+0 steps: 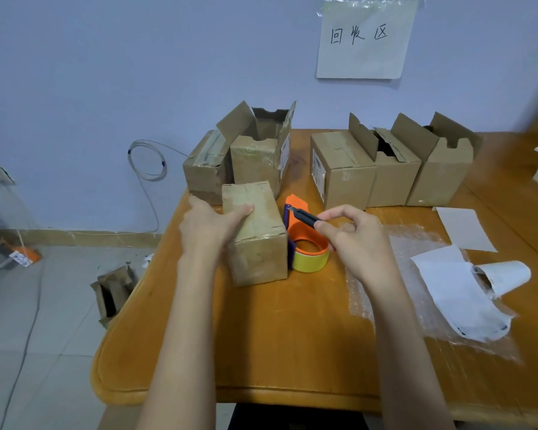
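Clasps a taped carton (258,240) near the left edge of the table (277,336) with the left hand (210,225), pinches a utility knife (305,218) in the right hand (357,240) above the tape dispenser (309,249) beside it, bubble wrap (416,243) and papers (457,293) toward the right edge, open cartons (385,172) along the far edge, a paper sign (365,38) on the bluish wall (106,72).
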Demonstrator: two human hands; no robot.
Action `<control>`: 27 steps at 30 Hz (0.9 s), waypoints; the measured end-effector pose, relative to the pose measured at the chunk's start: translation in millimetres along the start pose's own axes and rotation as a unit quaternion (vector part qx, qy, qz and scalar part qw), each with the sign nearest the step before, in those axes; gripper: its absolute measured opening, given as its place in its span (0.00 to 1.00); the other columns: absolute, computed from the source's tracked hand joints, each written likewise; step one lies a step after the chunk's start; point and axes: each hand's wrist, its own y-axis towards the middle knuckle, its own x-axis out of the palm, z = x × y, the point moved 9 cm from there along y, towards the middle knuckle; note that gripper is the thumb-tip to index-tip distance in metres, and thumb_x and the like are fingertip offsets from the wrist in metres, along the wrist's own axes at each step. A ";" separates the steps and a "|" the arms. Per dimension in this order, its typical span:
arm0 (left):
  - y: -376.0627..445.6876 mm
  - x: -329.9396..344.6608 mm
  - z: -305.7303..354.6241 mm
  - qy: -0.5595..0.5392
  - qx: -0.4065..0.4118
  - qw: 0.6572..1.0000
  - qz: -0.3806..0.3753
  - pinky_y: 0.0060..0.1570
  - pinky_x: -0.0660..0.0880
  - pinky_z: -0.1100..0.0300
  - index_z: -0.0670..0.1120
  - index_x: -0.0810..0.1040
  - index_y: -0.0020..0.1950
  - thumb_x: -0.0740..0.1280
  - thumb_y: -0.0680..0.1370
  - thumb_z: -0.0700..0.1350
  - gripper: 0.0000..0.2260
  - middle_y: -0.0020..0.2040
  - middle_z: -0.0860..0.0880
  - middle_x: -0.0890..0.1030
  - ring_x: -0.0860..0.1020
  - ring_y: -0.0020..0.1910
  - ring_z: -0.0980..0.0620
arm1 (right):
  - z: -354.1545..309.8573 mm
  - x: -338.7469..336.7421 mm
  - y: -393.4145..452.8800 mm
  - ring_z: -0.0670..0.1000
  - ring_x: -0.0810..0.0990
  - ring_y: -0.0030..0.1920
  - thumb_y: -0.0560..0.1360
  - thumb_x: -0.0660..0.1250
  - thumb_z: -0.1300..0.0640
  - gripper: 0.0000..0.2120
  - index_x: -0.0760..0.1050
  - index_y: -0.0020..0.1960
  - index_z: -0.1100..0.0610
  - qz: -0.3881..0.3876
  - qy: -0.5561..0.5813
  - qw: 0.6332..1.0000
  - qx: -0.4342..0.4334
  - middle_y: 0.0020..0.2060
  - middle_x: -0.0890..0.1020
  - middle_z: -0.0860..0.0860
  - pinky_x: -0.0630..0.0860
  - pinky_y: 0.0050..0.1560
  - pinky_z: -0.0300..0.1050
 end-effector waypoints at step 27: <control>-51.9 -13.5 -23.2 -0.261 -0.010 0.892 0.369 0.55 0.57 0.59 0.49 0.68 0.50 0.72 0.66 0.47 0.18 0.52 0.53 0.69 0.69 0.58 0.50 | 5.6 10.7 5.2 0.49 0.74 0.32 0.75 0.69 0.55 0.01 0.79 0.46 0.50 0.014 0.022 1.000 -0.013 0.30 0.78 0.57 0.71 0.35 0.44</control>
